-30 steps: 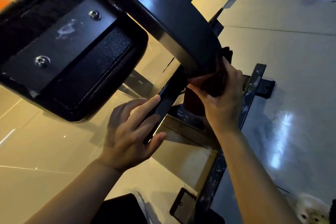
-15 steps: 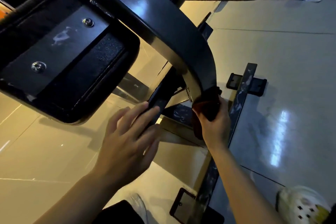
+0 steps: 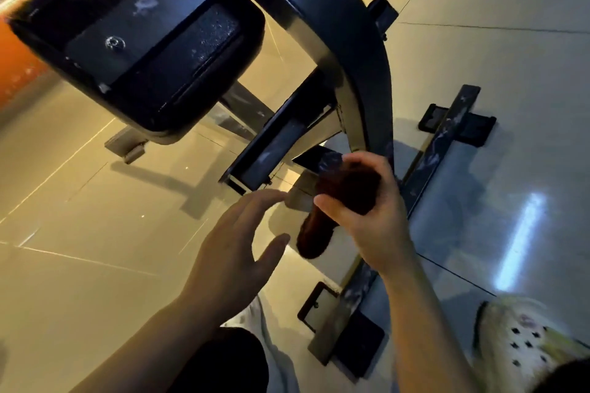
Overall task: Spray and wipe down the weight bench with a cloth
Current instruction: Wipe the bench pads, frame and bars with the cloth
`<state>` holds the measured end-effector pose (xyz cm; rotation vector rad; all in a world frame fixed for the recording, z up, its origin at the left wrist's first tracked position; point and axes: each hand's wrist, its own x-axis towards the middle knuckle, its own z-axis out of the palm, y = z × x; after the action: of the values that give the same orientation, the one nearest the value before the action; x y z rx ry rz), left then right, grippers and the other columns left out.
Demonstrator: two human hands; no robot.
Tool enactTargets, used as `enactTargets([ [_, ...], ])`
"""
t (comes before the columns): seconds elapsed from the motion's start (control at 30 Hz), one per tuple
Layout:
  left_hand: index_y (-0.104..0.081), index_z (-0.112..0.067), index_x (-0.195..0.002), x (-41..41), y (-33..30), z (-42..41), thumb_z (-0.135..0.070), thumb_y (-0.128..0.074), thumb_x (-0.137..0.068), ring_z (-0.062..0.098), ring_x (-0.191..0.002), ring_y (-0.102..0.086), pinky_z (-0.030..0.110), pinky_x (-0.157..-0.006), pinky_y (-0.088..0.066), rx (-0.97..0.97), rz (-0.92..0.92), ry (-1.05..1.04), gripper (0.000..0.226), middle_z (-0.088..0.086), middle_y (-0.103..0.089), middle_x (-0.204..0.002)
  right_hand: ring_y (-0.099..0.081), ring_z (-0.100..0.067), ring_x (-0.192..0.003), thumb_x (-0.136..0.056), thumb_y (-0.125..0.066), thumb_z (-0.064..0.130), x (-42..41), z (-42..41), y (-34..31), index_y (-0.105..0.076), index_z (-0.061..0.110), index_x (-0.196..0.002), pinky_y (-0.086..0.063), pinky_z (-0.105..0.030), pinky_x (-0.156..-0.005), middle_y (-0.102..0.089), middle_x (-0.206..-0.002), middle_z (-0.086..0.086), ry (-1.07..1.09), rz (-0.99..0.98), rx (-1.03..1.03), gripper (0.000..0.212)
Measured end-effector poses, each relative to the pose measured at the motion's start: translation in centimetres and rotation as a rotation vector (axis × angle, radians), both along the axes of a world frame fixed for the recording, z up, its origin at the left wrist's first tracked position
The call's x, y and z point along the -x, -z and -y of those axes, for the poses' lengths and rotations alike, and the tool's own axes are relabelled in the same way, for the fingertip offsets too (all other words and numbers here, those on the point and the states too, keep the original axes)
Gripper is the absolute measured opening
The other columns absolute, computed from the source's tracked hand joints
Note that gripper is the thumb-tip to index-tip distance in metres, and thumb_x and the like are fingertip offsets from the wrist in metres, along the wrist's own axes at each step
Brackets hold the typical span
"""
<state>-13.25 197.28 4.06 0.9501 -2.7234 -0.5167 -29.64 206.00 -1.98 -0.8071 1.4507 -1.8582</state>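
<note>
right hand [image 3: 370, 223] grips dark red cloth [image 3: 338, 207], bunched, tail hanging below, at foot of curved black frame post [image 3: 348, 51] | left hand [image 3: 233, 252] fingers spread, holding nothing, just beside cloth | bench pad underside [image 3: 140, 38] upper left, bolted plate | floor crossbar [image 3: 427, 169] right | white perforated clog [image 3: 523, 341] lower right | tiled floor [image 3: 79, 233]

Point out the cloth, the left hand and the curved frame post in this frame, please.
cloth [image 3: 348, 191], head view, on the dark bunch gripped by the right hand.
left hand [image 3: 233, 252], head view, on the back of the hand.
curved frame post [image 3: 322, 13], head view, on its upper curved face.
</note>
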Motion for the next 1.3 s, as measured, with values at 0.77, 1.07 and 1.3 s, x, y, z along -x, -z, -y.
enactTargets([
  [0.77, -0.057, -0.018, -0.084, -7.8, 12.9, -13.0, -0.007, -0.071, -0.083, 0.016, -0.075, -0.068, 0.029, -0.059, -0.057, -0.741, -0.088, -0.646, 0.018, 0.002, -0.065, -0.086, -0.067, -0.020, -0.057, -0.095, -0.054, 0.003, -4.7, -10.5, 9.9, -0.050, 0.018, -0.090, -0.055, -0.032, -0.057, -0.070, -0.070, -0.010, -0.459, -0.014, -0.820, 0.017],
  [1.07, -0.056, -0.025, -0.121, -5.2, 19.2, -10.1, -0.020, -0.062, -0.093, 0.010, -0.105, -0.055, 0.021, -0.080, -0.044, -0.701, -0.148, -0.832, 0.029, -0.012, -0.055, -0.113, -0.048, -0.020, -0.126, -0.097, -0.053, 0.023, -8.7, -6.3, 15.4, -0.048, 0.021, -0.137, -0.047, -0.034, -0.097, -0.053, -0.134, -0.003, -0.059, -0.668, -0.746, 0.040],
  [1.3, -0.061, -0.022, -0.098, -3.1, 23.0, -12.4, -0.015, -0.053, -0.098, 0.007, -0.094, -0.056, 0.036, -0.090, -0.051, -0.996, -0.769, -1.451, 0.011, -0.002, -0.060, -0.102, -0.005, -0.016, -0.149, -0.101, -0.023, 0.046, -10.5, -7.1, 22.4, -0.021, 0.029, -0.151, 0.001, -0.045, -0.120, -0.019, -0.160, 0.004, -0.279, -1.063, -0.733, 0.053],
])
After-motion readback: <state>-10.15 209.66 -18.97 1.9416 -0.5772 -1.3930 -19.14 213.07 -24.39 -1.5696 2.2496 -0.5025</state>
